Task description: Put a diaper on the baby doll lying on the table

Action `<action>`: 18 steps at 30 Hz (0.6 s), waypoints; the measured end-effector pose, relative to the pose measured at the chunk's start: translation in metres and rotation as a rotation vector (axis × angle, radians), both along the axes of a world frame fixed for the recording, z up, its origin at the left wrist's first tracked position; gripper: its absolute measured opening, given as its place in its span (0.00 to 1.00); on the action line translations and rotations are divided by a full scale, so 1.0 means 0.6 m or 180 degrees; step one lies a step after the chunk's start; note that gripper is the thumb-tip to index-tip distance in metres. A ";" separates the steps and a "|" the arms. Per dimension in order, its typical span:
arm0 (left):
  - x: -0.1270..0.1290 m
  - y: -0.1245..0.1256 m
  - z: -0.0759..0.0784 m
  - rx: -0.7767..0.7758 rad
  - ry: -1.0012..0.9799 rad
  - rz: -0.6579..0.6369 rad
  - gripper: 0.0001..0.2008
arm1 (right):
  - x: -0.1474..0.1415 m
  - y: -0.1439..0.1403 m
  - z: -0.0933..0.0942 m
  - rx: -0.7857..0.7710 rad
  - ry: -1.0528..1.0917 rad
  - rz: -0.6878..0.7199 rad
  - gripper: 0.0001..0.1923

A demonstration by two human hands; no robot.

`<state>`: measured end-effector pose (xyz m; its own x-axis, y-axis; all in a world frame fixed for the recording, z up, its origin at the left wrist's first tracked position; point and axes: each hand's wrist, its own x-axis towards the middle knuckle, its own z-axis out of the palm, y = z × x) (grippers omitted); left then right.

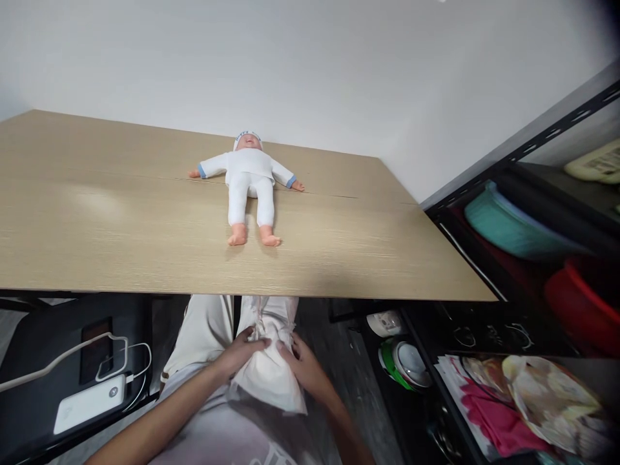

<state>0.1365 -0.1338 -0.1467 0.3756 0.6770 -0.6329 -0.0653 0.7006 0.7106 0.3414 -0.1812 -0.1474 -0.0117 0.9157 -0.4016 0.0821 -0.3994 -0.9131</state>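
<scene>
My left hand and my right hand are closed on opposite sides of a whitish plastic bag in my lap, below the table's front edge. The bag looks thin and partly see-through, with something pale inside that I cannot make out. Its gathered end points toward the table. On the wooden table a baby doll lies on its back, arms spread and bare feet toward me. It wears a white suit with blue cuffs and a white printed cap. Neither hand touches the doll.
To the left, a black chair seat carries a white power bank with cables and a dark phone. A black shelf unit on the right holds a teal basin, a red basin and plastic bags. A white wall stands behind the table.
</scene>
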 end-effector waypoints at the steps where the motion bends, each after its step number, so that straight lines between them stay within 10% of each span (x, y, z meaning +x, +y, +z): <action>1: -0.007 -0.022 0.025 -0.0029 0.0009 0.0026 0.45 | 0.003 -0.018 0.032 0.0009 0.0091 0.0067 0.37; 6: -0.051 -0.147 0.166 0.0542 0.0565 0.0516 0.49 | 0.007 -0.123 0.182 0.0334 -0.0728 0.0098 0.27; 10: -0.071 -0.155 0.239 0.0865 0.0541 0.0402 0.43 | -0.025 -0.115 0.237 0.0877 -0.0811 0.0118 0.20; 18: -0.083 -0.052 0.233 0.1011 0.0603 0.0831 0.43 | -0.082 0.012 0.238 0.1182 -0.0502 0.0330 0.16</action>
<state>0.0864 -0.1647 -0.0068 0.0639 0.9054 -0.4196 -0.0589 0.4232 0.9041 0.2919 -0.1739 -0.0048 -0.0762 0.9959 -0.0486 0.2551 -0.0276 -0.9665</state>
